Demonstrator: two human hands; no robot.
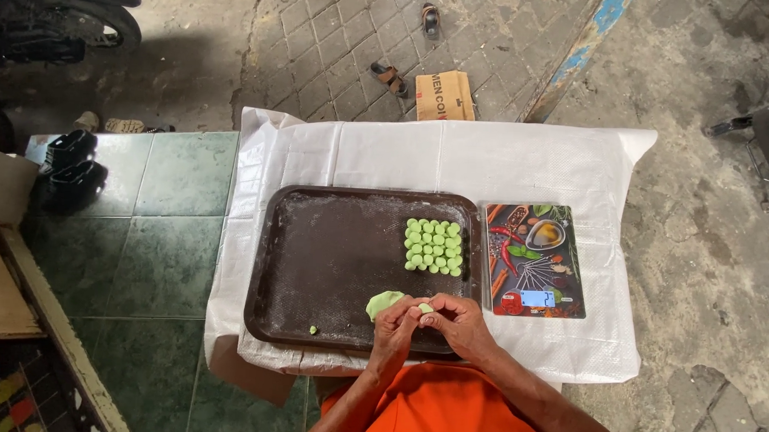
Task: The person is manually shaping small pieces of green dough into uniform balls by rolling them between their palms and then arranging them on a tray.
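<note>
Fig.: portioning step in hand. Left hand [395, 320] & right hand [451, 316] met at tray's [315, 265] near edge, fingertips pinched shut on a small green dough piece [425, 308]; dough lump [383, 303] just left. Next move likely calls for placing it w/ the dough balls [434, 246] at far right.

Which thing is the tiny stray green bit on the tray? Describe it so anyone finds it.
Start at the dark brown tray on the white cloth. Near its front edge, left of the left hand, lies the stray green bit. It sits alone, far smaller than the dough lump.
</note>
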